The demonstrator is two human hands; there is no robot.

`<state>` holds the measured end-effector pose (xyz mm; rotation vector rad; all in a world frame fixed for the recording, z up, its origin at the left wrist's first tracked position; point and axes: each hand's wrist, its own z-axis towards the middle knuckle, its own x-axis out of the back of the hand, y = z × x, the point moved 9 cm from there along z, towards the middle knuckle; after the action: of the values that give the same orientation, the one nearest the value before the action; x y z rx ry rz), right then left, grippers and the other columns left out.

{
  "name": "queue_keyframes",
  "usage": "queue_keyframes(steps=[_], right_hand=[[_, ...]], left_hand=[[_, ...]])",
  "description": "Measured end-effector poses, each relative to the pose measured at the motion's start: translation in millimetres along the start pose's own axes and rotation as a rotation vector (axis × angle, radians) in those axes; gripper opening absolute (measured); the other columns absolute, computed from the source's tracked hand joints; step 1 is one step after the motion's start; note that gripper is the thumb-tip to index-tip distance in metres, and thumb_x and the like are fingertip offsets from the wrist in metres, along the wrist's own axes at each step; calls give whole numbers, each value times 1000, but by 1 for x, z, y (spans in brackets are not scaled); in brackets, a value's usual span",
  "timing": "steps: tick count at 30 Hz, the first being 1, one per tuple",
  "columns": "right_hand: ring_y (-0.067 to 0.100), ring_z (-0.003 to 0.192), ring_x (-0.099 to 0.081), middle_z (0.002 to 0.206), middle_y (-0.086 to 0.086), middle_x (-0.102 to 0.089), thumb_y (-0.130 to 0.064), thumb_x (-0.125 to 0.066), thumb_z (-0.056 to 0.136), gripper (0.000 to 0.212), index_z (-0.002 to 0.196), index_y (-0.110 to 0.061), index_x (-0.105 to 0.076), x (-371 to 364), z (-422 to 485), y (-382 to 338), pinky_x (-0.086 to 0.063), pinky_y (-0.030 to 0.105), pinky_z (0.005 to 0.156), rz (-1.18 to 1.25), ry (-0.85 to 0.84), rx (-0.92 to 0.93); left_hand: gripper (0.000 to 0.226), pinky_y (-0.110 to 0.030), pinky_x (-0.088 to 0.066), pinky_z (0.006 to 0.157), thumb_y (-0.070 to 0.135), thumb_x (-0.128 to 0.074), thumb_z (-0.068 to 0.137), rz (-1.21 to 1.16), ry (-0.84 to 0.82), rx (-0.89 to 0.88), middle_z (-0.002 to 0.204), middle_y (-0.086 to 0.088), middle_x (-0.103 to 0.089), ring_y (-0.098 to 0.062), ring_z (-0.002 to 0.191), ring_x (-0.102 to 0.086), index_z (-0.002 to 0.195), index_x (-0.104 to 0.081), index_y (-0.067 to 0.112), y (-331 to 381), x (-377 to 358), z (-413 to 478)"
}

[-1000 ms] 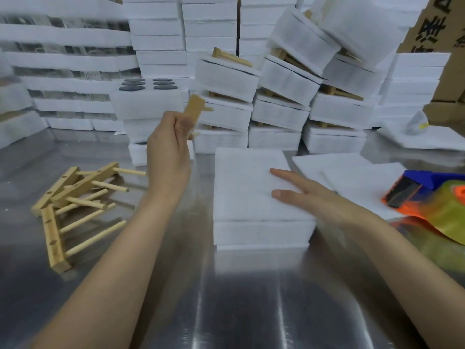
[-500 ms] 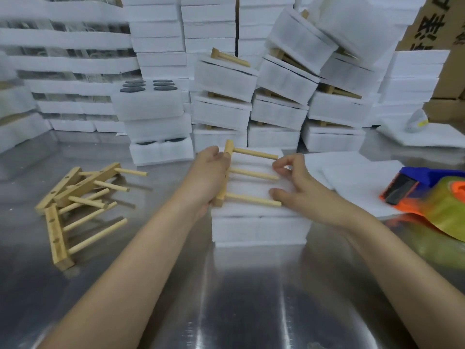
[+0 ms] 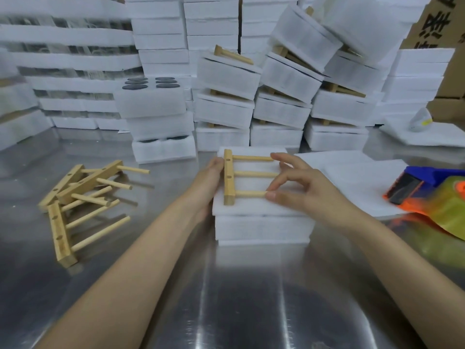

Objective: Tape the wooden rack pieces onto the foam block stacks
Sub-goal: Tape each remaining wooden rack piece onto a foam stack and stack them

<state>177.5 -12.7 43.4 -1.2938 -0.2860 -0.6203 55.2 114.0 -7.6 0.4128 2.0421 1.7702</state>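
Wood rack (image 3: pixel 247 174) on foam stack (image 3: pixel 261 222); left hand (image 3: pixel 210 177) grips bar (image 3: pixel 229 187), right hand (image 3: pixel 302 187) pinches dowel (image 3: pixel 250 194).

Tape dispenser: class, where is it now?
Head view, far right: the tape dispenser sits beside the loose foam sheets, to the right of the right hand.

rack piece (image 3: pixel 229 180) — down from mid-air left of foam block stack (image 3: pixel 261 227), now flat on its top, bar along left edge | left hand (image 3: pixel 208 177) lowered to stack's left side, holding bar | right hand (image 3: pixel 302 187) off flat press — now pinching peg ends
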Motion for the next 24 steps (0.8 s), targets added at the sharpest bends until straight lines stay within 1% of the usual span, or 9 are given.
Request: queue_keyframes(steps=[2,4,8,10,12,14,17,19,24], right_hand=[[-4,135,-34,145,-18,-38,-22,-75,80,6,78,-22,-70,7,1,7,-23,34,117,-3,35,-33],[-7,136,-28,146,-17,-35,-23,-73,83,5,81,-22,-68,9,2,13,-21,31,117,-26,31,-56],[-17,134,-20,147,-16,-33,-23,-68,87,5,85,-22,-64,5,1,16,-16,-2,97,-55,1,-70],[-17,133,-19,146,-15,-33,-22,-67,87,6,84,-22,-62,5,1,16,-15,-11,87,-54,3,-86],[-17,134,-18,147,-15,-32,-22,-67,88,6,84,-22,-62,4,1,18,-14,-8,90,-39,-3,-98],[-16,137,-13,148,-13,-33,-23,-66,88,5,87,-22,-61,2,0,20,-14,8,104,-24,-21,-105],[-15,139,-10,137,-26,-38,-24,-65,88,7,87,-24,-58,0,1,22,-12,21,111,-15,-56,-103],[-17,137,-10,129,-33,-39,-25,-66,88,9,87,-24,-57,0,2,23,-13,20,109,-16,-65,-94],[-33,120,-21,143,-8,-45,-24,-69,86,11,85,-20,-59,0,3,22,-17,2,99,-21,-51,-95]], left_hand=[[21,-22,-52,60,25,-37,104,0,14,-37,85,1,-66,-10,73,-65,95,-56,21,0,0,2],[21,-26,-53,67,23,-34,105,8,-4,-52,98,0,-67,-13,85,-66,105,-55,22,2,-3,3],[23,-22,-54,62,20,-33,105,29,5,-64,100,0,-66,-12,86,-66,102,-55,26,4,-2,1],[22,-25,-55,65,20,-33,105,52,16,-58,102,-2,-67,-13,88,-66,106,-55,25,4,-1,0],[24,-36,-56,83,21,-33,104,100,28,-56,112,-7,-65,-20,99,-65,118,-53,20,5,0,0],[27,-45,-49,97,24,-32,104,184,54,-63,117,-9,-63,-25,107,-62,123,-50,18,5,1,0],[28,-45,-46,101,26,-30,104,256,81,-80,119,-6,-61,-23,110,-59,125,-49,19,7,2,-1],[30,-44,-45,102,26,-30,104,281,78,-84,120,-5,-61,-22,111,-59,127,-48,19,8,2,-1],[29,-42,-44,102,28,-29,104,311,77,-89,122,-2,-59,-19,111,-57,126,-47,21,8,4,0]])
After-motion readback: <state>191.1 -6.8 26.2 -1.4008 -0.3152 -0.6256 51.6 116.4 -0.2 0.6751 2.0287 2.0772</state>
